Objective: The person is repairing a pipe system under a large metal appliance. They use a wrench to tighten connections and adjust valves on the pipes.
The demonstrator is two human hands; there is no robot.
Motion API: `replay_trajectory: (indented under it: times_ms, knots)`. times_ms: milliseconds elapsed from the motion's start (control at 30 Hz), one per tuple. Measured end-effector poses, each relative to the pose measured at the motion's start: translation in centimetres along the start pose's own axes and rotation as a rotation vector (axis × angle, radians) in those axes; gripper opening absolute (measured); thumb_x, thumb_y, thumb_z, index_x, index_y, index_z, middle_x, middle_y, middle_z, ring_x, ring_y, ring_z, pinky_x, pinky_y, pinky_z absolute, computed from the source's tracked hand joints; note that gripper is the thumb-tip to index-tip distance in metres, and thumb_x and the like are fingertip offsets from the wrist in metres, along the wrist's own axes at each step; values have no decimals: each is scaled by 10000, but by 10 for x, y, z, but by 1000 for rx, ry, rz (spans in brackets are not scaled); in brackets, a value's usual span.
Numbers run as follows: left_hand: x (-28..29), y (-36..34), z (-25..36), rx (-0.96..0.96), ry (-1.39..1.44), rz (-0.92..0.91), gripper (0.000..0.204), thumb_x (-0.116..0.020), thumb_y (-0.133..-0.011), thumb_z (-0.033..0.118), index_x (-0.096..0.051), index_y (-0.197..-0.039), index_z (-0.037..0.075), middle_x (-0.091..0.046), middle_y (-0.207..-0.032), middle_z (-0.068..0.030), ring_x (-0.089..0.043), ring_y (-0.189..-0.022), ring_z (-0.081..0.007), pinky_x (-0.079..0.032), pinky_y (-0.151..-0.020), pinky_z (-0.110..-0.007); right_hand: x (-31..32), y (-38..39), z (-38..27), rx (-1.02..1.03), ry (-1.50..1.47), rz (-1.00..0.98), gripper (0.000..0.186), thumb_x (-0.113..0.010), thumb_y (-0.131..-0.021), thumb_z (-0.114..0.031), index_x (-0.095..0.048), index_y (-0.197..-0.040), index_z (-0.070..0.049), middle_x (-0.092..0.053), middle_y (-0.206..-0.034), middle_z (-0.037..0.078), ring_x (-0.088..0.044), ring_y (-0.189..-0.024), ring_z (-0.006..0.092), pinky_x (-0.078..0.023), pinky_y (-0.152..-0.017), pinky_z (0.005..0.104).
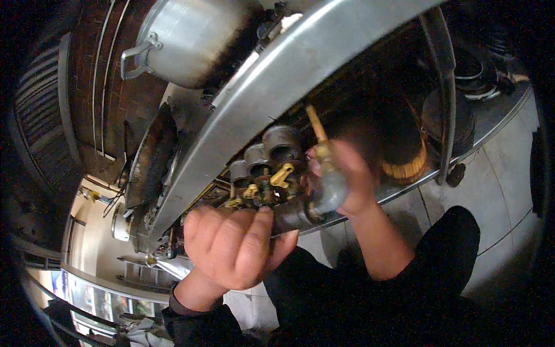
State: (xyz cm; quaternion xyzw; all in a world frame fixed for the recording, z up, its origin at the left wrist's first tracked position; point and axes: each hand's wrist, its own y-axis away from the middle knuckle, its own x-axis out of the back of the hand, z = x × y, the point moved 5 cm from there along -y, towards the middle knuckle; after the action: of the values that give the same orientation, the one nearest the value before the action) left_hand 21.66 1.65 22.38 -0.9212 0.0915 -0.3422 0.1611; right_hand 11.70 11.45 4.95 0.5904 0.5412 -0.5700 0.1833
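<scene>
My left hand [231, 246] is closed, fingers curled over and thumb below, at the left end of a dark cylindrical pipe [293, 216]. A grey rounded elbow fitting [330, 192] sits at the pipe's other end, with a brass-coloured piece and a yellowish stem [315, 122] pointing up from it. My right hand [354, 176], blurred by motion, is closed around this fitting from the right. Just beyond the hands are a yellow valve handle [282, 175], smaller yellow handles, and several round metal burner tubes [281, 143] in a row. My palms hide part of the pipe.
A steel front rail [254, 95] curves above my hands. On the stove stands a big aluminium pot [188, 40] with a side handle. Below, a dark round object with a wooden-looking rim [406, 169] lies near a metal leg [444, 104]. Pale tiles [491, 168] cover the floor.
</scene>
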Motion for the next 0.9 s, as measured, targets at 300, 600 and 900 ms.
replay_trajectory:
  times_ms: [300, 600, 900]
  knots:
    - [-2, 13, 0, -2, 41, 80, 379, -736, -668, 325, -624, -893, 42, -557, -756, -64, -492, -606, -206, -364, -555, -344, -11, 6, -16, 8, 72, 193, 226, -592, -825, -156, -552, -1004, -23, -600, -841, 61, -587, -698, 159, -504, -646, 301]
    - [3, 13, -3, 31, 22, 155, 198, -639, -721, 252, -619, -801, 72, -549, -708, -15, -471, -569, -137, -337, -537, -289, 22, -4, 8, 24, -25, 135, 300, -635, -807, -217, -529, -1031, -47, -576, -792, 69, -541, -598, 154, -502, -546, 324]
    - [-9, 26, -6, 150, -1, 260, 133, -595, -729, 227, -606, -788, 108, -544, -717, 7, -466, -579, -122, -329, -540, -277, 38, 3, -2, -23, 178, 199, 287, -583, -843, -332, -554, -993, -88, -604, -865, 94, -582, -612, 200, -508, -497, 336]
